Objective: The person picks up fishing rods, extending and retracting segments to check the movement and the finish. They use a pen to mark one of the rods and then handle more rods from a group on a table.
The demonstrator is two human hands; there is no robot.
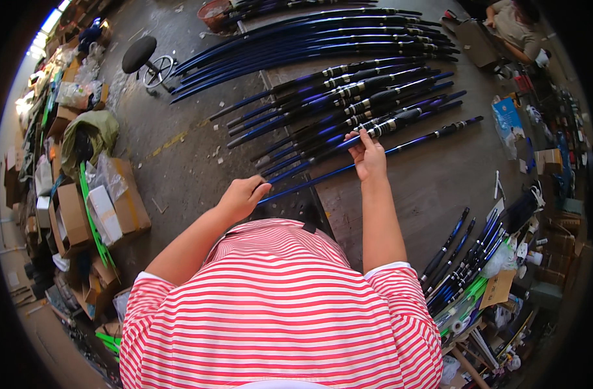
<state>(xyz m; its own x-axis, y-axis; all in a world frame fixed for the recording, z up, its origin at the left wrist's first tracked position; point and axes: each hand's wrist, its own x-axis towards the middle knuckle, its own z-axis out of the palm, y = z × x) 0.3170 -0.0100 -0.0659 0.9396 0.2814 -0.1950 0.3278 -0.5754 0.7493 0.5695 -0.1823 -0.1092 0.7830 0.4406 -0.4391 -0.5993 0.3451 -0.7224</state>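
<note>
Dark blue and black fishing rods lie side by side across the table. My right hand (369,155) has its thumb and fingers closed on one fishing rod (335,148), just below its silver-ringed section. My left hand (243,196) is closed around the thin left end of what looks like the same rod, at the table's near left edge; its fingertips are partly hidden. Closer to me lies another thin blue rod (432,135), passing beneath my right hand. Beyond my hands, a group of rods (367,87) with thick black grips lies close together.
Longer rods (309,42) lie at the table's far side. More rods and packaging (465,266) crowd the lower right. A black round stool (139,54) stands at far left, with cardboard boxes (131,194) along the left. Another person (517,29) is at far right.
</note>
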